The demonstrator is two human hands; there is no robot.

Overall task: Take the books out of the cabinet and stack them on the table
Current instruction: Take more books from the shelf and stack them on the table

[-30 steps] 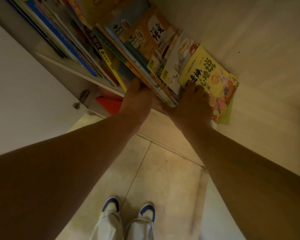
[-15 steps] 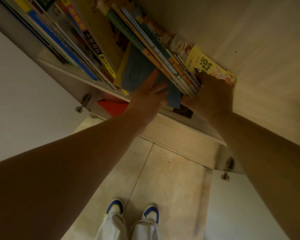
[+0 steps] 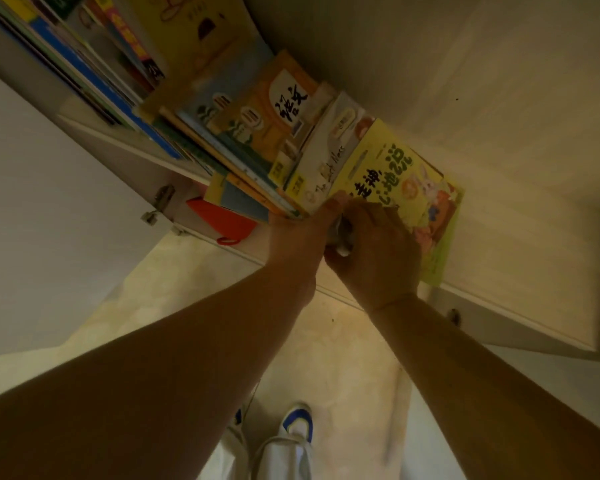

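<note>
Your single head cam looks steeply down, close on the cabinet shelf (image 3: 125,140), floor (image 3: 343,358) and your shoes (image 3: 297,422) below.

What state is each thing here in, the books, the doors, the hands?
Leaning books: fanned out, tilted right, in the cabinet.
Yellow book: front-most, cover showing, gripped at its lower corner.
Left hand: closed on the books' lower edges.
Right hand: closed on the yellow book.
Cabinet door: open.
</note>
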